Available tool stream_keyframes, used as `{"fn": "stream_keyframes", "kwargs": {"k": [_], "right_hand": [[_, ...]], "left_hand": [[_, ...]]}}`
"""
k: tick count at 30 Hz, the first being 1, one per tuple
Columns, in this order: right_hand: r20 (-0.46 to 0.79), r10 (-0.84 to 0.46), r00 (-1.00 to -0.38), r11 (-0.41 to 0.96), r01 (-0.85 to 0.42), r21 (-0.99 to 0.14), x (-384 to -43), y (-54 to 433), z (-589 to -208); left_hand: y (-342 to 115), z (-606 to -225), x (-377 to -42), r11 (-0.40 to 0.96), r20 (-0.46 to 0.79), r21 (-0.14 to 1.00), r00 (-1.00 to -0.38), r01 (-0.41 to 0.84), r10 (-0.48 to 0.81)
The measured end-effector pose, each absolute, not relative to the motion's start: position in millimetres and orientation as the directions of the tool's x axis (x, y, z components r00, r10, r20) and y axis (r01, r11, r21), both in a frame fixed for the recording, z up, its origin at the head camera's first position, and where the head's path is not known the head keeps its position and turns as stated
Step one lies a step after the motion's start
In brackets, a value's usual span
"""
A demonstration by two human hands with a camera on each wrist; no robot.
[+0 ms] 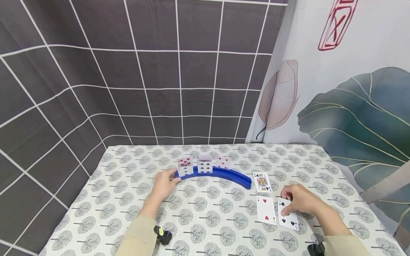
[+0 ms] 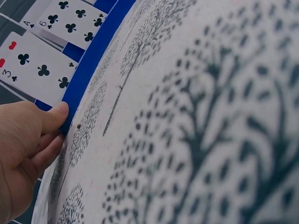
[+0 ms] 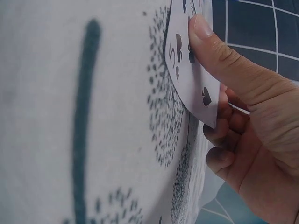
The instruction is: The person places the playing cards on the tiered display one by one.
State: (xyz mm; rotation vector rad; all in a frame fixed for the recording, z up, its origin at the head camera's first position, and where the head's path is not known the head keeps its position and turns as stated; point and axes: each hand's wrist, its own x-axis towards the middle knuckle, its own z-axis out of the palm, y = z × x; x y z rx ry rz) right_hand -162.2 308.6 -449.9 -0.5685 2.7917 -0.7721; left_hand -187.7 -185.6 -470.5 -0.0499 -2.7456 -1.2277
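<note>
My left hand [image 1: 164, 185] grips the left end of a curved blue card holder [image 1: 235, 176], thumb on its front edge in the left wrist view. Standing in the holder are a three of clubs [image 2: 32, 72] before a hearts card [image 1: 184, 161], a six of clubs [image 2: 77, 23] before an ace, and a diamonds card [image 1: 223, 162]. At the right, my right hand [image 1: 302, 200] pinches a five of spades [image 3: 198, 91], thumb on its face and fingers at its underside; the near edge is bent up. The thumb covers part of its face.
Left of the five of spades lies a two of hearts [image 1: 266, 210], face up. Beyond it, near the holder's right end, is a face-up court card of clubs [image 1: 262, 182]. A tree-patterned cloth [image 1: 211, 199] covers the table; a dark gridded curtain [image 1: 160, 71] hangs behind.
</note>
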Motion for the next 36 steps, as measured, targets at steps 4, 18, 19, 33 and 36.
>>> {"fn": "stream_keyframes", "kwargs": {"k": [4, 18, 19, 33, 36], "right_hand": [[-0.072, -0.413, -0.908, 0.793, -0.320, -0.519, -161.4, 307.4, -450.6], [0.006, -0.397, -0.918, 0.717, -0.315, -0.622, -169.9, 292.5, -451.6], [0.017, -0.380, -0.925, 0.719, -0.307, -0.623, -170.6, 290.4, -451.3], [0.283, -0.243, -0.928, 0.709, -0.369, -0.601, -175.7, 268.9, -443.9], [0.337, -0.217, -0.916, 0.700, -0.386, -0.600, -177.2, 263.5, -445.5]], "left_hand": [[-185.6, -471.1, -187.9, 0.660, 0.137, 0.746, -0.990, 0.087, -0.024], [-185.2, -470.1, -187.3, 0.655, 0.121, 0.752, -0.992, 0.074, -0.027], [-185.2, -470.0, -187.3, 0.654, 0.122, 0.752, -0.992, 0.076, -0.025], [-185.9, -472.2, -188.5, 0.654, 0.104, 0.754, -0.994, 0.058, -0.032], [-186.3, -472.7, -188.9, 0.656, 0.110, 0.752, -0.993, 0.063, -0.031]]}}
